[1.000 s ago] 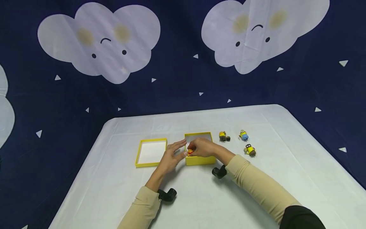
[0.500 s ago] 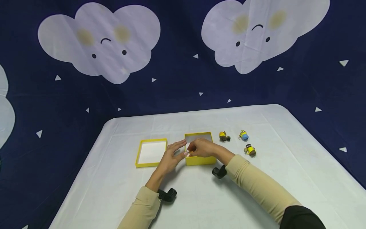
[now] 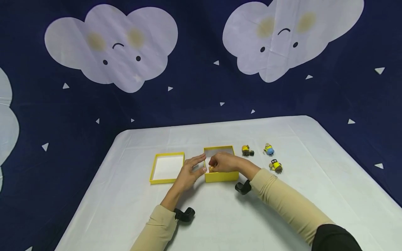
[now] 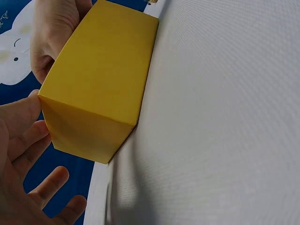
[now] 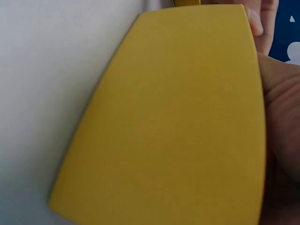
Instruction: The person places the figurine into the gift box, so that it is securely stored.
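Observation:
An open yellow box [image 3: 221, 177] stands upright on the white table in the head view. My right hand [image 3: 226, 162] reaches over its rim, fingertips inside the left end, pinching a small orange-tan toy figurine [image 3: 211, 169] that is mostly covered by the fingers. At the box's left side my left hand [image 3: 188, 174] has its fingers spread, with fingertips right at the rim. Left wrist view: straight left fingers [image 4: 30, 140] touch the upper corner of the box [image 4: 98, 65]. In the right wrist view the box wall [image 5: 173, 117] hides the right fingertips.
Left of the box lies its shallow lid [image 3: 167, 181], white inside. To the right are three small yellow toy figures: one with black parts [image 3: 246, 151], one in blue [image 3: 269, 150], one in brown [image 3: 276, 166]. A dark blue cloth with clouds [image 3: 188, 108] hangs behind the table.
The figurine has turned in my right fingers: red showed on it a second ago, now an orange-tan side shows. Both hands stay at the box. The head view has shifted slightly.

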{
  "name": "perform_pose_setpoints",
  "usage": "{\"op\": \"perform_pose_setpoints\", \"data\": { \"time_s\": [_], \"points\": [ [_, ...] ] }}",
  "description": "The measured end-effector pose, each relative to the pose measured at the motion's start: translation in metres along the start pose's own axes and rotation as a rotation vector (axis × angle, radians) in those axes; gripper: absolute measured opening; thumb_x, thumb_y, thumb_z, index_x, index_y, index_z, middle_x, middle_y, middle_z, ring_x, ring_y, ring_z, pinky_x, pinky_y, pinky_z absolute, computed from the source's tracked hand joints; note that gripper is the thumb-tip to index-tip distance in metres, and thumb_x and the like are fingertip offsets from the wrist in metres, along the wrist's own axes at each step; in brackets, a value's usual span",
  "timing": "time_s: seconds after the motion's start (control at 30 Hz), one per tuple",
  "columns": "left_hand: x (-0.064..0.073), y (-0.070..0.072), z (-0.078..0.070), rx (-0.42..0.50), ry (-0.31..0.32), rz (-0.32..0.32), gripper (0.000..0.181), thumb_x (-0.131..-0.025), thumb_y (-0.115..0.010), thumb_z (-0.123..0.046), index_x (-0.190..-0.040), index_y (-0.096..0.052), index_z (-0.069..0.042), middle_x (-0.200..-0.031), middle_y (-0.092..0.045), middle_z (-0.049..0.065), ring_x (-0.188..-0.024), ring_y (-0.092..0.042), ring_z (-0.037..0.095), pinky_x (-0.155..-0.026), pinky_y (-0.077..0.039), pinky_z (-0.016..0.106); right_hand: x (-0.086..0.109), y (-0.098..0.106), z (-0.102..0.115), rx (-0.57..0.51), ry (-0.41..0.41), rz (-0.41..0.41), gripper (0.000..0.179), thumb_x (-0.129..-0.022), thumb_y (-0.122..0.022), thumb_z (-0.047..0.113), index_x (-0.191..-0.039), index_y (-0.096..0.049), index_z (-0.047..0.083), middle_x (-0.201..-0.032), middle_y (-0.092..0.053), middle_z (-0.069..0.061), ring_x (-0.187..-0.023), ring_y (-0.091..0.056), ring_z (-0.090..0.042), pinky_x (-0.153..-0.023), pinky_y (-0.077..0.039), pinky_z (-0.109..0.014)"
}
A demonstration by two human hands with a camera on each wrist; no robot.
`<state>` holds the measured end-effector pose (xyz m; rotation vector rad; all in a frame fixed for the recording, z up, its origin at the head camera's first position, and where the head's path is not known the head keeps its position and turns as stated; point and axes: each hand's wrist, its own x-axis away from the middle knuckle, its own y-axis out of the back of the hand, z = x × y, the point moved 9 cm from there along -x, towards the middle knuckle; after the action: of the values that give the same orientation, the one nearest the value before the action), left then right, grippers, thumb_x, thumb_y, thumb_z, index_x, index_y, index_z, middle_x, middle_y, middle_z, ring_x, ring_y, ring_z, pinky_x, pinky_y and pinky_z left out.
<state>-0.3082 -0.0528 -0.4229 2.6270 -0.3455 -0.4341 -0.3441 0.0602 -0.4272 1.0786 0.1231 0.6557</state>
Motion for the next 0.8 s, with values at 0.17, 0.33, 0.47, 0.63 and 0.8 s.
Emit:
{"op": "perform_pose_setpoints", "data": {
  "time_s": [0.17,0.33,0.47,0.63,0.8],
  "points": [
    [0.000,-0.001,0.000,-0.006,-0.003,0.012,0.047,-0.090,-0.064,-0.019,-0.134,-0.053,-0.006,-0.145,-0.047,-0.003,-0.133,-0.037,0.025,-0.112,-0.029,0.051,0.004,0.002,0.000,0.030,0.009,0.016,0.030,-0.086,-0.066,0.020,-0.114,-0.068,0.009,-0.107,-0.070,-0.002,-0.098,-0.063,-0.014,-0.091,-0.051,-0.034],
    [-0.001,-0.001,-0.001,-0.001,-0.011,0.002,0.046,-0.090,-0.064,-0.018,-0.133,-0.054,-0.007,-0.145,-0.047,-0.002,-0.133,-0.038,0.024,-0.111,-0.030,0.051,0.004,0.002,0.001,0.059,0.039,0.011,0.028,-0.087,-0.065,0.017,-0.113,-0.069,0.009,-0.104,-0.071,-0.002,-0.095,-0.063,-0.013,-0.090,-0.051,-0.033],
    [-0.001,0.000,0.001,0.002,-0.012,0.000,0.046,-0.090,-0.064,-0.019,-0.133,-0.054,-0.008,-0.145,-0.048,-0.002,-0.133,-0.038,0.024,-0.111,-0.030,0.051,0.003,0.001,0.002,0.042,0.037,0.018,0.026,-0.087,-0.066,0.018,-0.112,-0.069,0.010,-0.103,-0.071,0.000,-0.095,-0.064,-0.012,-0.089,-0.052,-0.031],
    [-0.001,0.000,0.001,-0.012,0.007,-0.008,0.046,-0.090,-0.063,-0.017,-0.134,-0.054,-0.009,-0.145,-0.047,-0.003,-0.134,-0.037,0.023,-0.112,-0.030,0.049,0.002,0.000,0.002,0.022,0.025,0.032,0.025,-0.088,-0.065,0.018,-0.112,-0.069,0.012,-0.104,-0.071,0.001,-0.097,-0.064,-0.012,-0.090,-0.052,-0.031],
    [0.002,0.000,-0.008,0.016,0.026,-0.004,0.045,-0.090,-0.062,-0.009,-0.133,-0.052,-0.004,-0.146,-0.046,0.006,-0.135,-0.035,0.030,-0.113,-0.027,0.053,0.003,-0.001,0.001,0.030,0.016,0.034,0.026,-0.088,-0.065,0.019,-0.113,-0.069,0.011,-0.104,-0.071,0.002,-0.099,-0.064,-0.012,-0.091,-0.051,-0.032]
  ]
}}
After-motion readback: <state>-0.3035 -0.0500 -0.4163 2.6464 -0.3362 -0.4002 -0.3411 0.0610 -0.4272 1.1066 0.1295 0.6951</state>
